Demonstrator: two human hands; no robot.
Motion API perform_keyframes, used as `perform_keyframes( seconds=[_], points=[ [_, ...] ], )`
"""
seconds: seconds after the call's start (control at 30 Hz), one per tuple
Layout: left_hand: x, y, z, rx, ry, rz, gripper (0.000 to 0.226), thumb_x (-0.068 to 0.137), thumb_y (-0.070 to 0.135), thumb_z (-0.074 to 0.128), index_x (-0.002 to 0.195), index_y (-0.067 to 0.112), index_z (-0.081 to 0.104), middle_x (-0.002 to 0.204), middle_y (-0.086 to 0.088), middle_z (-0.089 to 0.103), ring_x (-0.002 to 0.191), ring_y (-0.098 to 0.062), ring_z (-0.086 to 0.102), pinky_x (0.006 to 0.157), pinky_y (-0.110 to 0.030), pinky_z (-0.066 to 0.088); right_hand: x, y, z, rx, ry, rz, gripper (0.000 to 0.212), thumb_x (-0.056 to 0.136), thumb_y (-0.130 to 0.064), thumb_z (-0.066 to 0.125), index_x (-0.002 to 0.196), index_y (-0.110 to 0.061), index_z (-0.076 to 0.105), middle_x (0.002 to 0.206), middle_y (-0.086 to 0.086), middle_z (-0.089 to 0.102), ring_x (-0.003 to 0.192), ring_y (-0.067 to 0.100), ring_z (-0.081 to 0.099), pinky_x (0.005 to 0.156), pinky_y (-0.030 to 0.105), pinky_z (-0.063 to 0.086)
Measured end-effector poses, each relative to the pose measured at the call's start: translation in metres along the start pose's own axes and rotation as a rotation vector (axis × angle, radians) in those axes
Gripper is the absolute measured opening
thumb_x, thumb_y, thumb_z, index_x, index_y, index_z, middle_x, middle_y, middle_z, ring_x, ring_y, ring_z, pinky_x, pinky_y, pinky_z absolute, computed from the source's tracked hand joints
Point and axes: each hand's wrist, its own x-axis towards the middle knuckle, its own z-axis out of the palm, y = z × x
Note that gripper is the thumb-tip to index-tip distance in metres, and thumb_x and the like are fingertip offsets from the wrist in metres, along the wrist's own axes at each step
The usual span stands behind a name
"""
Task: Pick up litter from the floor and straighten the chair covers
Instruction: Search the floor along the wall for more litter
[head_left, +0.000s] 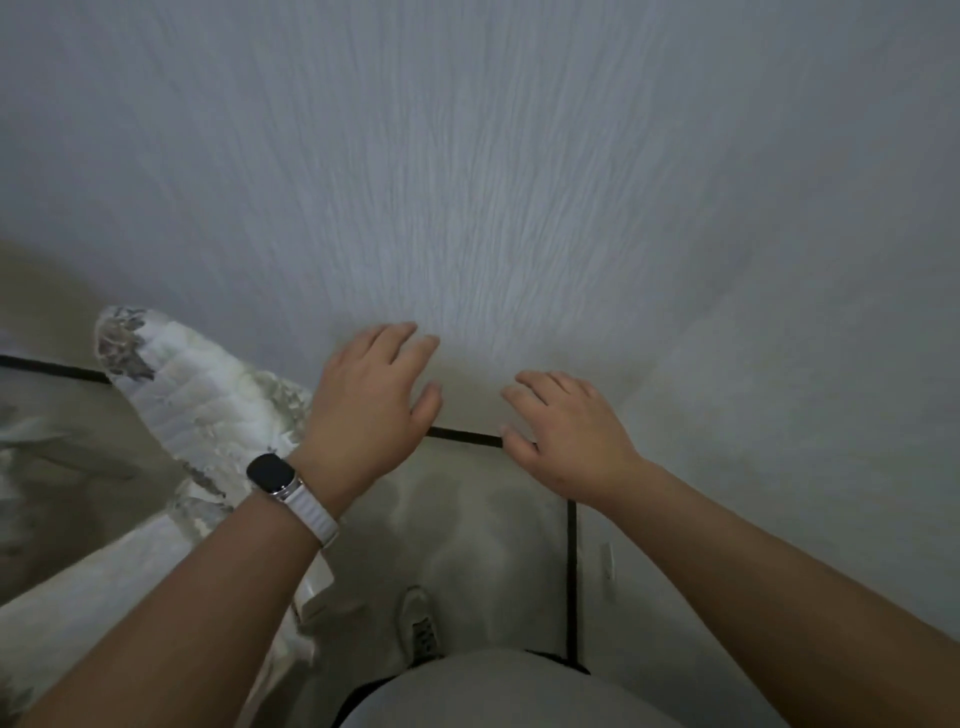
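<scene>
1. Reaching forward and down, the person holds both bare arms out toward a white chair cover (519, 156) that fills the whole upper part of the view
2. The chair cover is a crinkled, finely pleated fabric; it hangs right down to the tiled floor (467, 509) and carries on down the right side of the view
3. The left hand (371, 410) lies flat with its fingers straight and close together, the fingertips on the lower edge of the chair cover, thumb stretched out to the side; it grips nothing
4. The right hand (566, 436) sits just beside it, palm down, fingers loosely bent and a little apart, holding nothing; I cannot tell whether it touches the fabric or hovers just off it
5. A dark-faced smartwatch (270, 474) on a white strap (311, 514) is on the left wrist
6. To the left of the left forearm a white patterned cloth (202, 400) with silvery-grey patches runs slantwise over the floor, blurred
7. The floor is pale glossy tile with dark grout lines (465, 435); one line passes between the two hands, just under the hem of the cover
8. A light shoe (418, 623) stands on the tile below the hands
9. A small pale streak (605, 561) shows on the tile right of the upright grout line, too faint to name
</scene>
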Motion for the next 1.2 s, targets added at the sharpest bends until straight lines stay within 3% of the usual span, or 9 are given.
perform_keyframes(
  seconds=[0.4,0.87,1.07,1.2],
  points=[
    [0.051,-0.061,0.045,0.100,-0.146,-0.199,0.045,0.088,0.037,0.054,0.123,0.012,0.065,0.126,-0.011,0.064,0.118,-0.034,0.057,0.096,-0.048,0.048,0.126,0.037,0.036,0.099,0.107,-0.176,0.040,0.087,-0.042,0.051,0.111,-0.013,0.066,0.119,0.007,0.062,0.104,0.027,0.059,0.084,0.039,0.046],
    [0.097,-0.100,0.158,0.200,-0.233,-0.612,0.048,0.094,0.045,0.045,0.125,0.015,0.065,0.130,-0.010,0.062,0.118,-0.034,0.056,0.096,-0.046,0.045,0.299,0.097,0.131,0.223,-0.232,-0.556,0.046,0.088,-0.045,0.040,0.116,-0.015,0.061,0.120,0.006,0.059,0.104,0.026,0.055,0.086,0.039,0.047],
    [0.067,-0.148,0.225,0.167,-0.282,-0.726,0.049,0.093,0.042,0.043,0.124,0.010,0.066,0.126,-0.013,0.063,0.115,-0.035,0.057,0.097,-0.044,0.042,0.326,0.091,0.207,0.230,-0.286,-0.569,0.047,0.082,-0.042,0.041,0.113,-0.013,0.062,0.114,0.008,0.061,0.098,0.030,0.059,0.077,0.040,0.050],
    [0.039,-0.199,0.306,0.125,-0.293,-0.820,0.052,0.089,0.042,0.043,0.121,0.008,0.067,0.123,-0.017,0.065,0.110,-0.036,0.060,0.090,-0.044,0.049,0.339,0.082,0.298,0.257,-0.305,-0.550,0.048,0.077,-0.042,0.045,0.113,-0.015,0.062,0.113,0.007,0.062,0.095,0.030,0.060,0.073,0.039,0.051]
  ],
)
